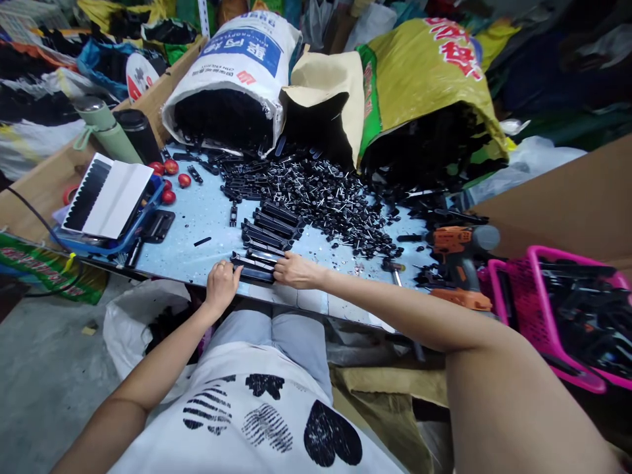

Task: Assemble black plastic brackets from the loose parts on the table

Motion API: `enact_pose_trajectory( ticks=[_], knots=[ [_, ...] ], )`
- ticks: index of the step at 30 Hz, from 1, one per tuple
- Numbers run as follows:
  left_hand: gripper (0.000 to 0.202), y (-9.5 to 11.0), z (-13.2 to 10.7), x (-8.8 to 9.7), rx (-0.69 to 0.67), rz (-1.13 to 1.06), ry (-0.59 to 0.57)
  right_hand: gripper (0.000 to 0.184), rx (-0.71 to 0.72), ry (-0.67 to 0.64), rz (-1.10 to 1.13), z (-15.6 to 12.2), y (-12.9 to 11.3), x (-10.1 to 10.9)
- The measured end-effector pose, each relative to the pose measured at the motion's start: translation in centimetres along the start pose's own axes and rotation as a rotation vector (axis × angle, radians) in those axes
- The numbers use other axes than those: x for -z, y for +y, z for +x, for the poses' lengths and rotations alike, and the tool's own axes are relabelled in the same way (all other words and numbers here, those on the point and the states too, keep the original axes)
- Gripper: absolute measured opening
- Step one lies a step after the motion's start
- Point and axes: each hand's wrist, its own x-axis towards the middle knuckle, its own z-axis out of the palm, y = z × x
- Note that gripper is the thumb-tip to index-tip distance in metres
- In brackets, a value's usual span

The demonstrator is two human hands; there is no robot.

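My left hand [221, 284] and my right hand [296, 270] grip the two ends of a long black plastic part [254, 270] at the near edge of the light blue table [207, 217]. Both hands have fingers curled on it. Behind it lies a row of several similar black parts [269, 230]. Further back is a heap of small black pieces with metal pins [326, 194].
Three open sacks [237, 72] of black parts lie at the back. An orange cordless drill [457, 247] rests at the right, beside a pink basket [557, 309]. At the left stand a blue tray with a notebook [106, 197], two flasks [106, 131] and red fruits [170, 178].
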Motion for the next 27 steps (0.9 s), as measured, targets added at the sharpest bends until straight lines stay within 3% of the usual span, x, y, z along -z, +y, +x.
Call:
enact_pose_trajectory(
  ticks=[8,12,16,19,23,27],
  knots=[
    [0.033,0.2,0.1,0.8,0.025,0.048,-0.111,0.045,-0.564,-0.022,0.098,0.3,-4.2,-1.1],
    [0.04,1.3,2.2,1.9,0.035,0.107,-0.172,0.043,-0.619,-0.055,0.143,0.5,-4.5,-0.8],
    [0.045,2.8,5.7,1.8,0.001,0.148,-0.282,0.044,-0.61,-0.057,0.154,0.0,-4.4,-0.5],
    [0.037,3.1,7.1,1.2,-0.014,0.165,-0.379,0.045,-0.624,-0.035,0.162,-1.0,-3.7,0.0],
    [0.034,2.4,7.0,1.0,-0.001,0.167,-0.322,0.038,-0.735,0.006,0.134,-1.9,-1.3,0.5],
    [0.033,2.1,6.3,1.8,0.017,0.104,-0.247,0.031,-0.798,0.069,0.119,-0.7,3.0,0.3]
  ],
)
